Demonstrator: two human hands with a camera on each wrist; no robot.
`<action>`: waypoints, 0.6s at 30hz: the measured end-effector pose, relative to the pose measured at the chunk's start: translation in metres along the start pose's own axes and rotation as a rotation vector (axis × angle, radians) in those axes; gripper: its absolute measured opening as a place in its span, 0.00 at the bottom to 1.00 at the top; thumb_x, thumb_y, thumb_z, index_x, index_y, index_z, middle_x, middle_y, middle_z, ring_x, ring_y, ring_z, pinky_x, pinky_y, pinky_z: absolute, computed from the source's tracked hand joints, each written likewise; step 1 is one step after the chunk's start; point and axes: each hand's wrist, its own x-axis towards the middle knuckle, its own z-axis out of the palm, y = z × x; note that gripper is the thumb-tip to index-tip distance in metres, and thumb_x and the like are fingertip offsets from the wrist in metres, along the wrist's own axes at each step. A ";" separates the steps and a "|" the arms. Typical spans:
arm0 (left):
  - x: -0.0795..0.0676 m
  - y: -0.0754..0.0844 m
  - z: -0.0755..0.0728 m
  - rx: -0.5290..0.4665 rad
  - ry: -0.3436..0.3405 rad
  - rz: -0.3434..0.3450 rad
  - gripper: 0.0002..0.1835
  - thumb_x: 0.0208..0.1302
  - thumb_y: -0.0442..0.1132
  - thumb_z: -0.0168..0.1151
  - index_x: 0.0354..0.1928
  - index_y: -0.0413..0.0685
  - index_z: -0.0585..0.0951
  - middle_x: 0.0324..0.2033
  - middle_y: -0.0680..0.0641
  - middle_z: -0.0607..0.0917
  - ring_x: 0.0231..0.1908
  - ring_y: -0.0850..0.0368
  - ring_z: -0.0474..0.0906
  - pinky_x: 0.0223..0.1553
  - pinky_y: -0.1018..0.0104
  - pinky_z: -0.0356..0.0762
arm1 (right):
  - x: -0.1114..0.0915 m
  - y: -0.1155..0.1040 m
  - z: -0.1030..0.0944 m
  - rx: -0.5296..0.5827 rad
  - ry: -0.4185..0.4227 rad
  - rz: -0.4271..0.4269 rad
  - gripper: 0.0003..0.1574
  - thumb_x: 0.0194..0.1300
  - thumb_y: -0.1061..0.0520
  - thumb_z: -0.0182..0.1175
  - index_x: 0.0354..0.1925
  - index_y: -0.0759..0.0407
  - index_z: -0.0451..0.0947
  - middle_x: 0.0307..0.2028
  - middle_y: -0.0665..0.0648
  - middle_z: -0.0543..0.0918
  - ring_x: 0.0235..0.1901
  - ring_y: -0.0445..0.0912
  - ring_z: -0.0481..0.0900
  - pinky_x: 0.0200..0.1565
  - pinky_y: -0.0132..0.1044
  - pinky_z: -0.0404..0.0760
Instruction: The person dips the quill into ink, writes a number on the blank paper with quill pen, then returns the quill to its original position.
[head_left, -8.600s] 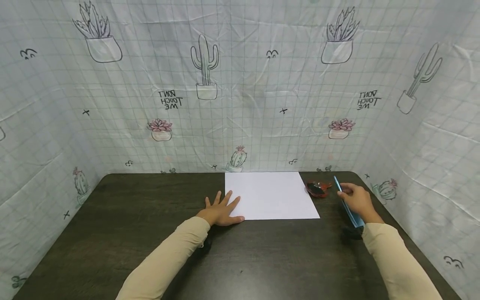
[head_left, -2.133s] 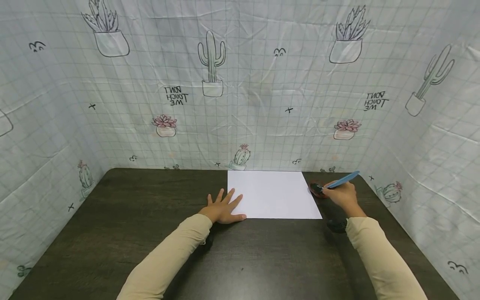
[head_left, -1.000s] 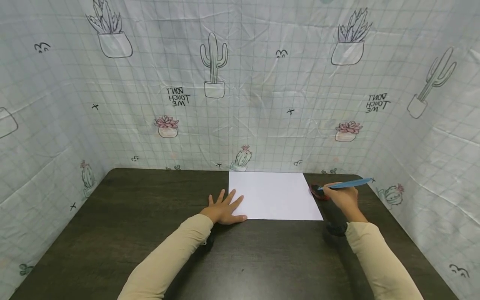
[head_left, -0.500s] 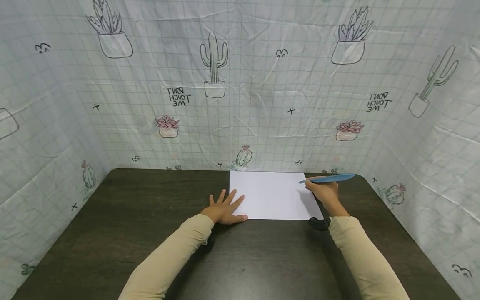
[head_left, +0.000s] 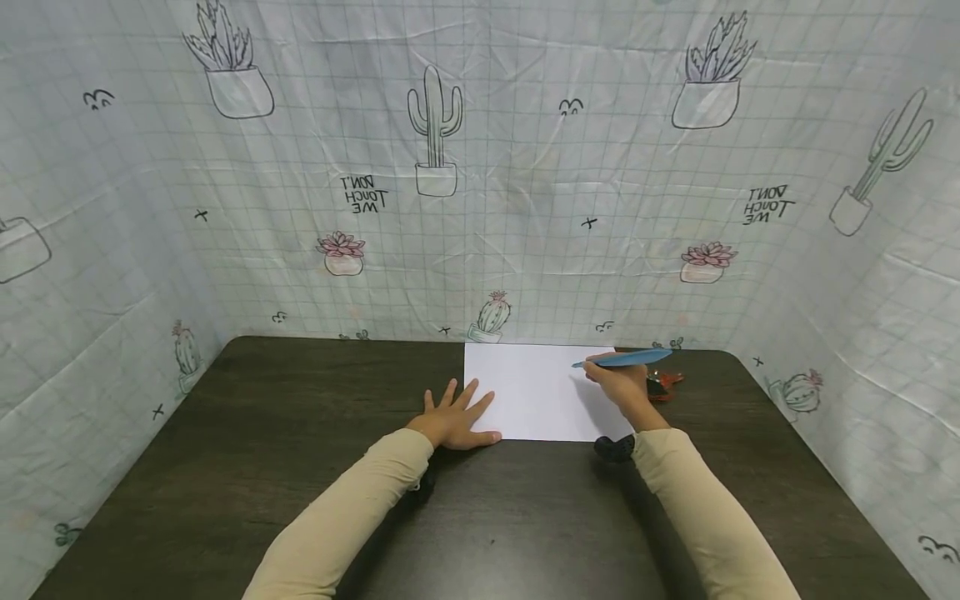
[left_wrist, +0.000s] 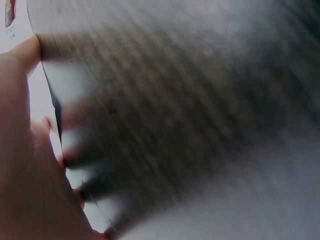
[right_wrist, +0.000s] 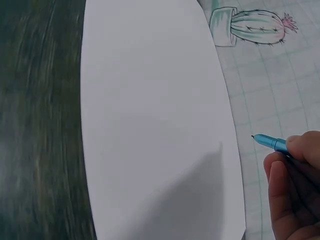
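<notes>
A white sheet of paper (head_left: 540,404) lies at the back of the dark table. My left hand (head_left: 457,421) rests with fingers spread across the paper's left edge; in the left wrist view the hand (left_wrist: 25,140) shows at the left side. Over the paper's right part, my right hand (head_left: 622,387) pinches a slim blue pen (head_left: 633,358) with a broad, tapering back end. Its dark tip points left, with a shadow below on the paper. In the right wrist view the fingers grip the pen (right_wrist: 270,142) just behind the tip. No marks show on the paper.
A small red and black object (head_left: 662,385) sits right of the paper, partly hidden by my right hand. A dark device (head_left: 613,450) hangs under the right wrist. Behind the table (head_left: 337,517) and at its sides hangs a cloth (head_left: 525,183) with cactus drawings.
My right hand picked up the pen, held it at the red and black object, then moved left over the paper. The left hand stays on the paper's left edge.
</notes>
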 end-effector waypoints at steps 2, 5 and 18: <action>-0.003 0.002 -0.002 0.001 -0.003 -0.004 0.43 0.64 0.71 0.44 0.76 0.68 0.45 0.76 0.52 0.37 0.74 0.42 0.28 0.65 0.31 0.27 | 0.000 -0.002 0.005 -0.009 0.005 -0.005 0.19 0.60 0.48 0.65 0.45 0.57 0.84 0.32 0.50 0.88 0.35 0.43 0.84 0.46 0.45 0.79; 0.003 -0.002 0.001 0.000 -0.008 -0.008 0.43 0.64 0.72 0.44 0.76 0.70 0.44 0.76 0.53 0.36 0.73 0.42 0.26 0.65 0.31 0.25 | 0.002 -0.003 0.010 -0.007 0.011 -0.014 0.17 0.59 0.49 0.66 0.45 0.57 0.85 0.33 0.51 0.88 0.33 0.41 0.84 0.43 0.42 0.79; -0.002 0.001 -0.002 -0.004 0.000 0.002 0.42 0.65 0.71 0.42 0.76 0.66 0.45 0.76 0.50 0.38 0.74 0.40 0.29 0.65 0.31 0.27 | 0.005 -0.002 0.027 0.080 0.051 -0.039 0.15 0.56 0.55 0.69 0.41 0.62 0.86 0.26 0.49 0.87 0.24 0.32 0.80 0.31 0.28 0.75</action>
